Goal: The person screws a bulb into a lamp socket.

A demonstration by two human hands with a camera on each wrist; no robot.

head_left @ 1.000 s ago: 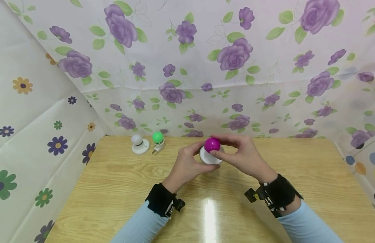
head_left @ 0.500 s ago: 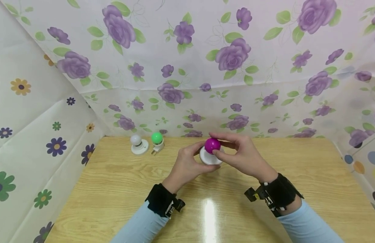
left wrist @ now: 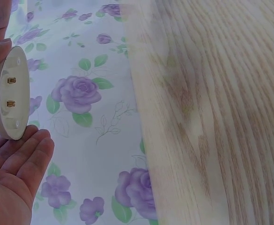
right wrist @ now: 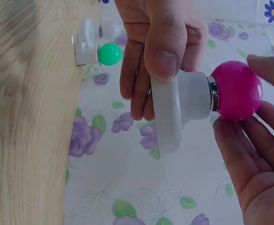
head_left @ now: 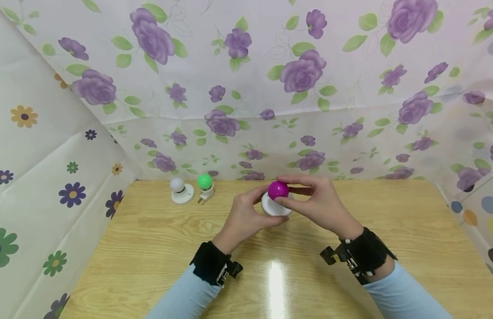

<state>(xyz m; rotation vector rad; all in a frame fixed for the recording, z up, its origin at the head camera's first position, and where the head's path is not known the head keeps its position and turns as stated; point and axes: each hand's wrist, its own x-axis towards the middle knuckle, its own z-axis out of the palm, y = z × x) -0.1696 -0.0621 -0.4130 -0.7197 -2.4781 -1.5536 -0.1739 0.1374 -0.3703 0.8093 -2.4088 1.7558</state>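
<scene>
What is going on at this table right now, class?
A person holds a round white plastic lamp socket above the wooden table. The left hand grips the socket's rim, while the right hand pinches the magenta round bulb seated in it, a strip of metal thread showing at the joint. At the table's far left stand a white bulb in a white socket and a green bulb in a white plug-in socket, both untouched.
</scene>
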